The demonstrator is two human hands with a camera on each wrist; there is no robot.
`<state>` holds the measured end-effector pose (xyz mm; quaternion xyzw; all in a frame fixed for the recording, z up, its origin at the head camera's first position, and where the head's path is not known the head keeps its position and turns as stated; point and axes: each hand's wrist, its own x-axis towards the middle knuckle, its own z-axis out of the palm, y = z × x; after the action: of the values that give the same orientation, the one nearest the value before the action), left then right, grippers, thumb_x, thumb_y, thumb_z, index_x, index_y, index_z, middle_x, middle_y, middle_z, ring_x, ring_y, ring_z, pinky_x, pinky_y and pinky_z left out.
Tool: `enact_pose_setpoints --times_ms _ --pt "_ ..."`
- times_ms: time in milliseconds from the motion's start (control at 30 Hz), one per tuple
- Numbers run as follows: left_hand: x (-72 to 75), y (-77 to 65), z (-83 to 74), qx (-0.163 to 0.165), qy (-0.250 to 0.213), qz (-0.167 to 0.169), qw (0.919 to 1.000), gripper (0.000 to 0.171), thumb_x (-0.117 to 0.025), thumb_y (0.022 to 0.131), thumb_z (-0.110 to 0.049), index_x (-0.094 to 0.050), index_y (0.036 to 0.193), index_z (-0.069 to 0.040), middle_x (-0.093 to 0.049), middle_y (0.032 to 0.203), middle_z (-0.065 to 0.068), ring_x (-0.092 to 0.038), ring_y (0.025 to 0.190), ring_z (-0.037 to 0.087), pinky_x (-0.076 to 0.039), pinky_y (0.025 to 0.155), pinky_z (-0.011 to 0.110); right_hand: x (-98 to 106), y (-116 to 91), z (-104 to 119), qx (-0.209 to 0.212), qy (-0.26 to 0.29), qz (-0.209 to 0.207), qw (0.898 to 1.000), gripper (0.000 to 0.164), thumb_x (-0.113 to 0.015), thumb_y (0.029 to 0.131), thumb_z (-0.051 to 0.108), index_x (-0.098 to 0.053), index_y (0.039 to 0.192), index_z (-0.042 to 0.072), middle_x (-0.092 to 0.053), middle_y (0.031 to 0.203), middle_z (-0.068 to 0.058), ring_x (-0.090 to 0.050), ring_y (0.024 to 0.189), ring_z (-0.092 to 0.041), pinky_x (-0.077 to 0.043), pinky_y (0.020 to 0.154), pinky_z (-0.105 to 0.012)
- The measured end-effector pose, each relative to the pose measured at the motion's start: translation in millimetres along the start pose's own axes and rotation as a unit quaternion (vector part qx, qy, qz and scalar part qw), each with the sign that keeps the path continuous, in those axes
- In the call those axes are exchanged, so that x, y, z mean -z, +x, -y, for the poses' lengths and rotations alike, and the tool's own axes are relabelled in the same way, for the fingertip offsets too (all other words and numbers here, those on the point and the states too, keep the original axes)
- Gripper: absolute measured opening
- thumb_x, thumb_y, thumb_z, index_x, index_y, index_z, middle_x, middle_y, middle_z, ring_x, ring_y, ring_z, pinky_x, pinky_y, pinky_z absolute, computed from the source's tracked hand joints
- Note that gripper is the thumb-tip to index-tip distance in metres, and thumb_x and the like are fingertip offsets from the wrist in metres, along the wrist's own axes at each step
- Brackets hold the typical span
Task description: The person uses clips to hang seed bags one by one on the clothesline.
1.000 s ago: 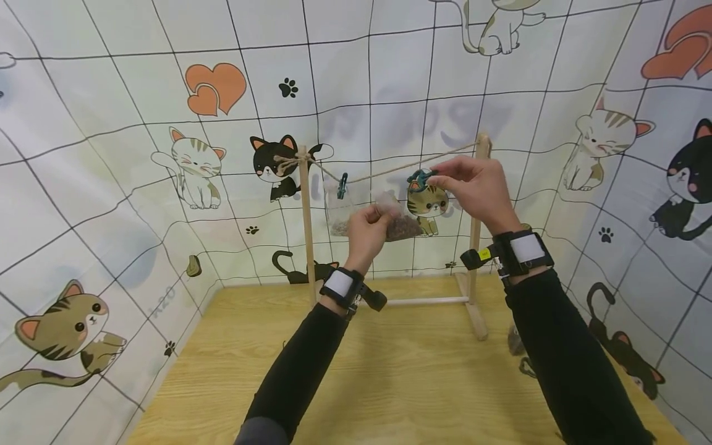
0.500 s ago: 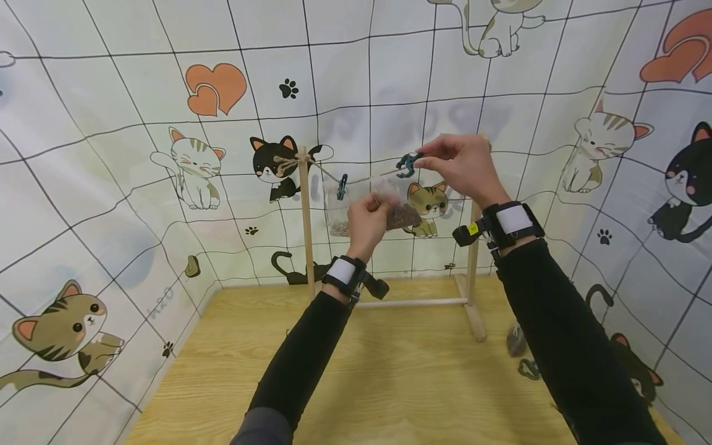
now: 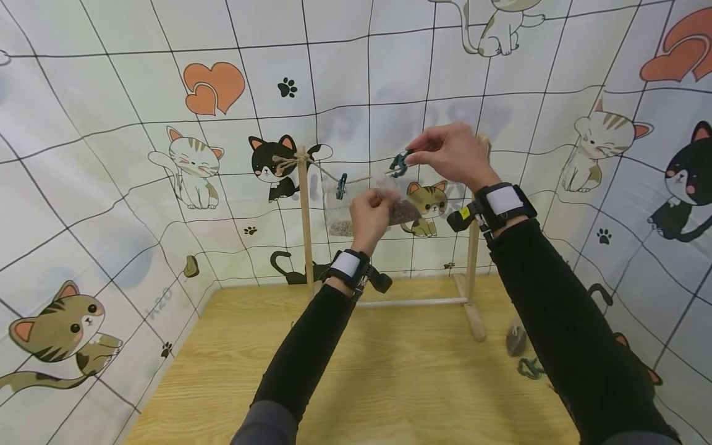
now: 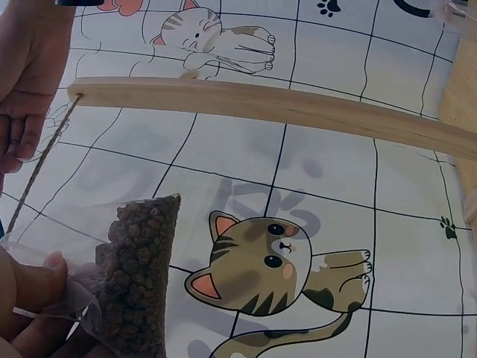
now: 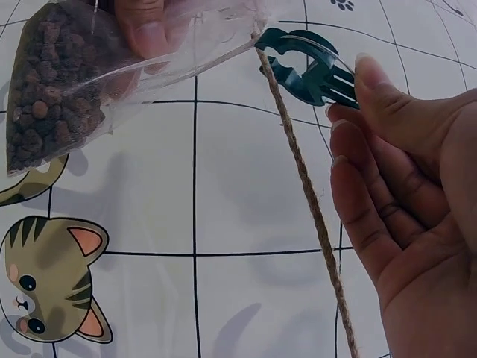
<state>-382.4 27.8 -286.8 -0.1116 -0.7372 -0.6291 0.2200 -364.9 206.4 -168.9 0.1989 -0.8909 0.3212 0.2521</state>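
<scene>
My left hand (image 3: 368,217) pinches a clear plastic bag of brown pebbles (image 4: 138,276) near its top, just below the twine (image 5: 309,175). Between the thumb and fingers of my right hand (image 3: 453,154) is a dark green clothespin (image 5: 309,67), squeezed at its handle end. In the right wrist view its parted jaws reach the twine and the bag's upper edge. Left of my left hand, another green clothespin (image 3: 342,186) sits on the twine with a clear bag of pale grains (image 3: 338,227) hanging under it.
The twine runs between two upright posts of a wooden stand (image 3: 306,216) on the wood-grain table (image 3: 378,371). At the right lie a small dark bag (image 3: 516,340) and a loose green clothespin (image 3: 530,368). A cat-print sheet (image 3: 389,74) hangs behind.
My right hand has risen and moved left, bringing the clothespin from beside the pebble bag up to the twine. My left hand has lifted the bag slightly.
</scene>
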Motion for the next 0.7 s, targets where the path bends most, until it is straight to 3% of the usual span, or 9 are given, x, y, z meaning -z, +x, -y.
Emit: enact_pose_setpoints --times_ms 67,167,367,700 --pt "-1.0 0.6 0.3 -0.004 0.002 -0.002 1.0 0.012 -0.072 0.097 -0.02 -0.08 0.093 -0.012 -0.074 0.074 0.008 -0.042 0.057 0.011 -0.029 0.05 0.024 -0.4 2.0 0.3 0.006 0.004 0.013 1.0 0.025 -0.077 0.093 0.032 -0.078 0.11 0.014 -0.078 0.103 -0.011 -0.069 0.095 -0.022 -0.042 0.102 -0.046" --pt "-1.7 1.6 1.0 -0.01 0.004 -0.004 0.9999 0.012 -0.072 0.097 -0.019 -0.08 0.093 -0.012 -0.075 0.076 0.009 -0.042 0.057 0.012 -0.03 0.052 0.025 -0.8 4.3 0.3 0.011 0.009 0.029 0.999 0.023 -0.077 0.094 0.03 -0.078 0.11 0.013 -0.078 0.103 -0.011 -0.068 0.091 -0.02 -0.049 0.083 -0.035" --pt "-2.4 3.9 1.9 -0.007 0.011 -0.001 0.9999 0.013 -0.069 0.099 -0.017 -0.08 0.094 -0.014 -0.078 0.084 0.006 -0.053 0.065 0.01 -0.036 0.055 0.025 -1.6 5.6 0.7 0.009 0.011 0.056 0.998 0.023 -0.077 0.094 0.029 -0.078 0.11 0.013 -0.077 0.106 -0.011 -0.069 0.096 -0.025 -0.051 0.081 -0.035" --pt "-2.6 6.2 2.6 0.016 0.014 0.007 0.9997 0.014 -0.069 0.1 -0.019 -0.08 0.094 -0.014 -0.079 0.086 0.003 -0.048 0.062 0.01 -0.032 0.051 0.024 -9.1 5.9 1.5 0.012 0.025 0.076 0.997 0.017 -0.077 0.094 0.022 -0.078 0.107 0.011 -0.078 0.102 -0.011 -0.07 0.09 -0.021 -0.049 0.075 -0.032"
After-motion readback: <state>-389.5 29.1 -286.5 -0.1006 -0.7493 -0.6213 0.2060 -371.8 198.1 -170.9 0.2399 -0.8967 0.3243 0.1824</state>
